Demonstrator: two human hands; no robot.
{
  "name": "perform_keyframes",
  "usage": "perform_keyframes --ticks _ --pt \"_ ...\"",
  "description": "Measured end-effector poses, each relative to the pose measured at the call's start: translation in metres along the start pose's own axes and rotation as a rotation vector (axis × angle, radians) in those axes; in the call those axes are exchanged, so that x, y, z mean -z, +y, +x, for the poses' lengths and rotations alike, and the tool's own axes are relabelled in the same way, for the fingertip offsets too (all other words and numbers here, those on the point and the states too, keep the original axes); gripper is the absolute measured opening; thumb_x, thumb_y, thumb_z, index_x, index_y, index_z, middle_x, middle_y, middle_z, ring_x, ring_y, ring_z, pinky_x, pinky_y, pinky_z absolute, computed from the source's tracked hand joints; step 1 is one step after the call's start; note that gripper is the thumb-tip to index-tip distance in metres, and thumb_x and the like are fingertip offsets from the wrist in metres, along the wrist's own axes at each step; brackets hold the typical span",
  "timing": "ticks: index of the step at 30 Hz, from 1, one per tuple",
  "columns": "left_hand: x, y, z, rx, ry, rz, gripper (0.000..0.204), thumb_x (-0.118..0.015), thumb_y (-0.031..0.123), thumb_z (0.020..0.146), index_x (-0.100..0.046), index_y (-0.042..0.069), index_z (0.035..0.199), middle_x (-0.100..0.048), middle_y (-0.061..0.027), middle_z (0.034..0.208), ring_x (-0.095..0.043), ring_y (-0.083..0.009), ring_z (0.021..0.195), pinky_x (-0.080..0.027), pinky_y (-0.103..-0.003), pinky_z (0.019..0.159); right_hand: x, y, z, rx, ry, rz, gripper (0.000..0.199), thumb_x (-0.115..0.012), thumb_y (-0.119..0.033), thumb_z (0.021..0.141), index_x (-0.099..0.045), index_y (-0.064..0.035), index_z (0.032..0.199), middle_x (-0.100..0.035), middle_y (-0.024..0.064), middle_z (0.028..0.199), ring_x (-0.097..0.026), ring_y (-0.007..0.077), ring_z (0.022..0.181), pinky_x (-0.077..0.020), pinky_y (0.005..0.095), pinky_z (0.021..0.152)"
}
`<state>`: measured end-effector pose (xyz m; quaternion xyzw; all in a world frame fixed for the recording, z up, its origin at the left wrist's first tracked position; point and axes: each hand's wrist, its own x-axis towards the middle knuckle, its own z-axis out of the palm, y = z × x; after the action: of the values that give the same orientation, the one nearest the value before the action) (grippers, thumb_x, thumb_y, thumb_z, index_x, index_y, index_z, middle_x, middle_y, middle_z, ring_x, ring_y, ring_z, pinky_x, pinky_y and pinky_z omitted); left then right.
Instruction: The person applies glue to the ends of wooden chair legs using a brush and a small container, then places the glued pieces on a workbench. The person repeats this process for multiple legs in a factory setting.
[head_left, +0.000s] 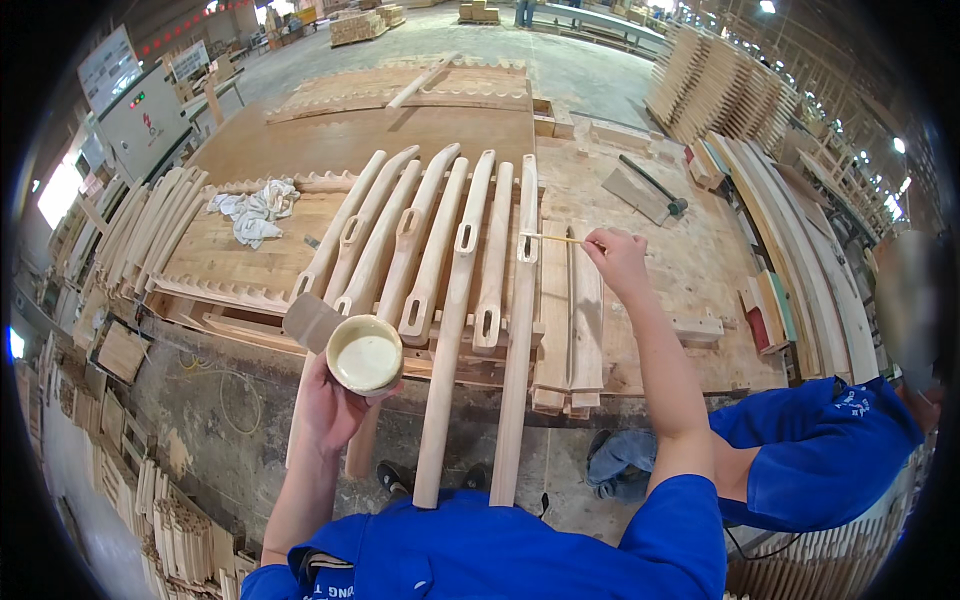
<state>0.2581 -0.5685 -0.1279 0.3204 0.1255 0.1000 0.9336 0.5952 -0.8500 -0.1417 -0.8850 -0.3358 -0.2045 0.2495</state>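
Observation:
My left hand (336,408) is wrapped round a small round cup (396,372) of white, glue-like liquid, tilted toward me. A flat brown piece (310,322) sticks out beside its rim; I cannot tell if it is attached. Between the fingers of my right hand (618,258) is pinched a thin stick (562,239). The stick's far end is at a slot in the rightmost long wooden post (517,345), where some white shows. Several similar slotted wooden posts (433,255) lie side by side to its left, their rounded ends pointing away from me.
Notched rails (230,292) lie under the posts on the workbench (655,320). A white rag (256,212) is at the left, a hammer (655,187) at the right. Long boards (800,250) line the right side. A co-worker in a blue shirt (820,455) is close on my right.

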Motion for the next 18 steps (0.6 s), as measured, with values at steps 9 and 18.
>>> perform_keyframes --ticks 9,18 --pt "-0.006 0.006 0.0 0.02 0.009 0.028 0.045 -0.026 0.029 0.101 -0.04 0.002 0.134 -0.05 -0.0176 0.13 -0.055 -0.0323 0.116 -0.051 -0.052 0.09 0.025 -0.031 -0.052 0.07 0.047 0.219 0.008 -0.068 -0.021 0.081 -0.065 -0.0136 0.082 -0.057 -0.0009 0.069 -0.054 0.0191 0.072 -0.0331 0.0375 0.078" --pt "0.002 0.005 0.01 0.091 -0.057 0.103 0.046 -0.029 0.031 0.101 -0.039 -0.002 0.133 -0.048 -0.0172 0.131 -0.054 -0.0298 0.117 -0.05 -0.049 0.093 0.121 -0.215 -0.047 0.54 0.004 -0.168 0.006 -0.068 -0.017 0.076 -0.063 -0.0128 0.076 -0.051 0.0015 0.065 -0.051 0.0178 0.069 -0.0352 0.0382 0.081"
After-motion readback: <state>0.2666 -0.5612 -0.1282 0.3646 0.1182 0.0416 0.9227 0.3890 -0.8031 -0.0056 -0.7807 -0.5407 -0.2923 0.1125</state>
